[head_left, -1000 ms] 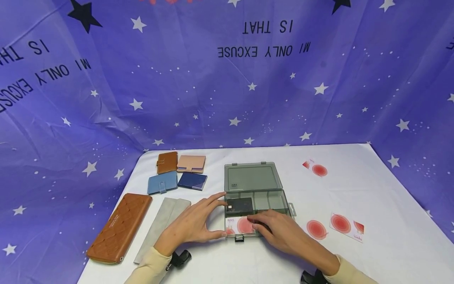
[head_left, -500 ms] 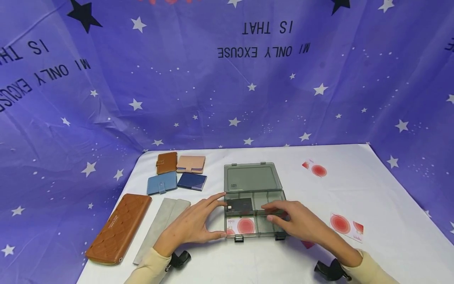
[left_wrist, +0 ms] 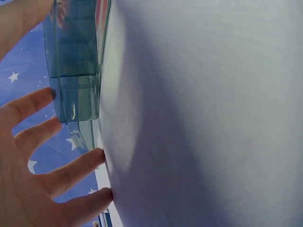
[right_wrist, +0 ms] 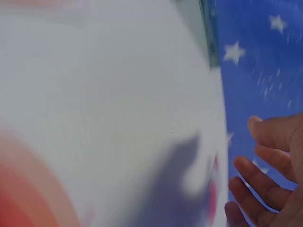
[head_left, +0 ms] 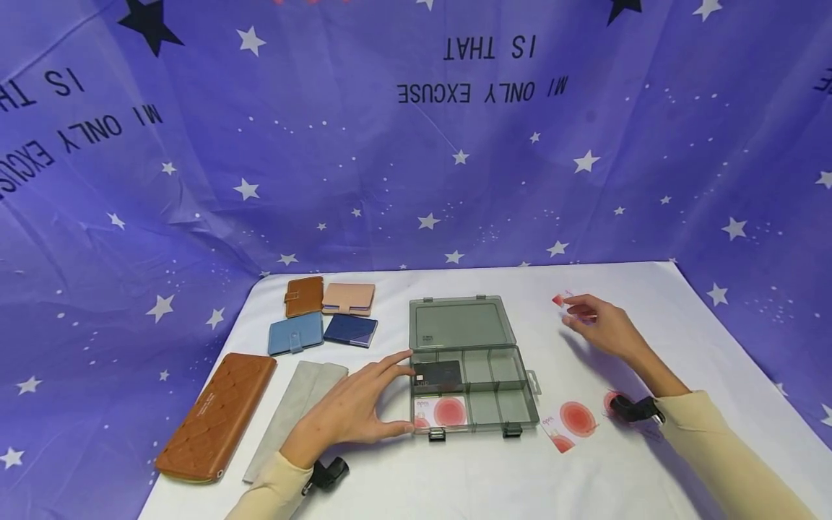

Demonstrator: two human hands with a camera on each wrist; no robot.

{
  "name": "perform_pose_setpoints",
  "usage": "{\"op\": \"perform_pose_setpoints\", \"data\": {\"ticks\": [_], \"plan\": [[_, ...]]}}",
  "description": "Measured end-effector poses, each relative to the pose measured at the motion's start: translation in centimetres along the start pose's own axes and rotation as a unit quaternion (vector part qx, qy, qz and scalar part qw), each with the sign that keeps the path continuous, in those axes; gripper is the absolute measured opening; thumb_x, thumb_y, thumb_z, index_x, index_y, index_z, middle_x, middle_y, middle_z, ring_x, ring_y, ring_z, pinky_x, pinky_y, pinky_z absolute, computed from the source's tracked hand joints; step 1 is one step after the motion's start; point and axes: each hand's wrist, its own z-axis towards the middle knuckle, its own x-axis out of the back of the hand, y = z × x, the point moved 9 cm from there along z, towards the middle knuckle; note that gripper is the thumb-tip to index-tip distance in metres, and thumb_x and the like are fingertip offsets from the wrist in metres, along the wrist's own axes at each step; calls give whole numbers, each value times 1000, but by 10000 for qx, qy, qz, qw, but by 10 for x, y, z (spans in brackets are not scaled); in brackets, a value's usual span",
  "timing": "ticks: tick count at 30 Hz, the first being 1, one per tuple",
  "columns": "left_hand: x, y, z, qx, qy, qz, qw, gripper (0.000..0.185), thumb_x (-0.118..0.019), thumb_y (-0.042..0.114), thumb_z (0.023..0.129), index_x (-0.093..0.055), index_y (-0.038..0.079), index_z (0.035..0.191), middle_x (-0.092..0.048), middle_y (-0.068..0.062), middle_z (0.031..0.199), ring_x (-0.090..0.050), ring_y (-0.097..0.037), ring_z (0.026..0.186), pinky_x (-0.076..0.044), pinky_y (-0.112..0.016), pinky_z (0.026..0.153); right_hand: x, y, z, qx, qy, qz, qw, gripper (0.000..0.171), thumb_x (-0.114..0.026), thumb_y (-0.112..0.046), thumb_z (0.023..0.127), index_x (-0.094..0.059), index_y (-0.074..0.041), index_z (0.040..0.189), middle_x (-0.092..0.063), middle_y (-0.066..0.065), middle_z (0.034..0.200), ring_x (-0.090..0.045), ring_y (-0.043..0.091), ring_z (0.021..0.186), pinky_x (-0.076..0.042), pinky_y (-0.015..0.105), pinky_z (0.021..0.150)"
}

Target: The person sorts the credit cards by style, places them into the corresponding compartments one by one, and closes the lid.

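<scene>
A grey translucent compartment box (head_left: 502, 408) lies with its lid (head_left: 461, 325) folded back. My left hand (head_left: 354, 404) spreads its fingers and thumb along the box's left side; in the left wrist view fingertips (left_wrist: 46, 94) meet the wall. Inside, a black card (head_left: 442, 375) sits in the rear left and a white card with red circles (head_left: 448, 412) in the front left. My right hand (head_left: 604, 325) hovers, fingers loosely bent and holding nothing, over a red-and-white card (head_left: 558, 300) at the back right, hiding most of it. The right wrist view shows the fingers apart (right_wrist: 265, 189).
Another red-circled card (head_left: 575, 420) lies right of the box; one more (head_left: 611, 402) is partly under the right wrist camera. At left are a brown long wallet (head_left: 217, 419), a grey wallet (head_left: 295, 404), and several small card holders (head_left: 295, 334).
My right hand has left the red-circled card in the box's front left compartment and moved right and back to the far card. The left hand stays against the box.
</scene>
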Motion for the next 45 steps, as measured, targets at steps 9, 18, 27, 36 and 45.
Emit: {"op": "perform_pose_setpoints", "data": {"ticks": [9, 18, 27, 36, 45], "plan": [[-5, 0, -1, 79, -60, -41, 9999, 77, -78, 70, 88, -57, 32, 151, -33, 6, 176, -57, -26, 141, -57, -52, 97, 6, 56, 13, -622, -155, -608, 9961, 63, -84, -17, 92, -57, 11, 141, -67, 38, 126, -61, 57, 118, -45, 71, 102], [-6, 1, -2, 95, -56, -16, 9999, 78, -79, 68, 88, -56, 30, 152, -32, 7, 176, -57, -27, 141, -56, -52, 99, 6, 76, 13, -1075, -283, -826, 9904, 65, -84, -23, 92, -57, 14, 138, -66, 39, 125, -61, 56, 115, -46, 70, 101], [-5, 0, -3, 72, -16, -16, 10000, 77, -77, 70, 88, -57, 31, 152, -33, 6, 175, -57, -26, 141, -57, -51, 96, 8, 68, 16, -962, -143, -831, 9918, 60, -85, -19, 89, -59, 14, 132, -64, 36, 110, -58, 48, 101, -49, 62, 87], [-3, 0, -3, 13, 25, 40, 10000, 77, -77, 70, 88, -58, 30, 151, -34, 4, 175, -59, -26, 138, -58, -50, 95, 13, 51, 5, -646, 491, -631, 9947, 35, -71, -17, 102, -66, -5, 134, -74, 29, 104, -71, 49, 94, -51, 61, 79], [1, 0, -1, -34, 70, 124, 9999, 78, -77, 71, 88, -58, 30, 150, -34, 5, 175, -60, -25, 137, -58, -49, 93, 16, -18, 2, -122, 1369, 198, 9903, 22, -72, -10, 102, -74, -6, 123, -77, 19, 98, -77, 39, 99, -59, 35, 91]]}}
